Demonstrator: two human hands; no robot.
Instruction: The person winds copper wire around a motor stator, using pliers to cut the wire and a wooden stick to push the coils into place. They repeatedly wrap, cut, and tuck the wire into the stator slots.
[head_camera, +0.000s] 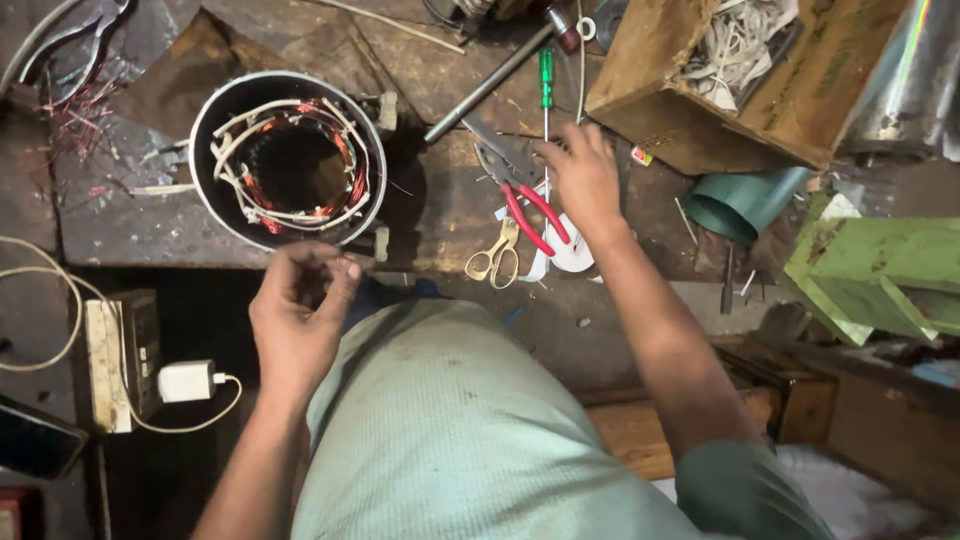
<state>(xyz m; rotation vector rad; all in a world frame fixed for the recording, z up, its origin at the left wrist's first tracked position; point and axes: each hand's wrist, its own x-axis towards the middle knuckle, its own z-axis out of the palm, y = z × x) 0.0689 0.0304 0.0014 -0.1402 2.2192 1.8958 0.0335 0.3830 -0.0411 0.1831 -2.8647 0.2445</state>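
While the right hand (585, 180) reaches with spread fingers onto the stiff, heavy-jawed red-handled pliers (525, 200), best gripped by the handles, the left hand's (300, 320) fingers pinch together.

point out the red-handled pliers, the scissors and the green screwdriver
red-handled pliers (535, 215), head view, on a red handle
scissors (497, 260), head view, on the yellowish finger loops
green screwdriver (546, 78), head view, on its green handle

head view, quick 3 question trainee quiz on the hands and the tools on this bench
1. True or false: the right hand rests on the red-handled pliers.
2. Which lies nearest below the pliers: A) yellow-handled scissors B) green screwdriver C) cardboard box?
3. What sits inside the round metal housing above the left hand?

Key: 1 true; 2 A; 3 copper windings with white sleeving.
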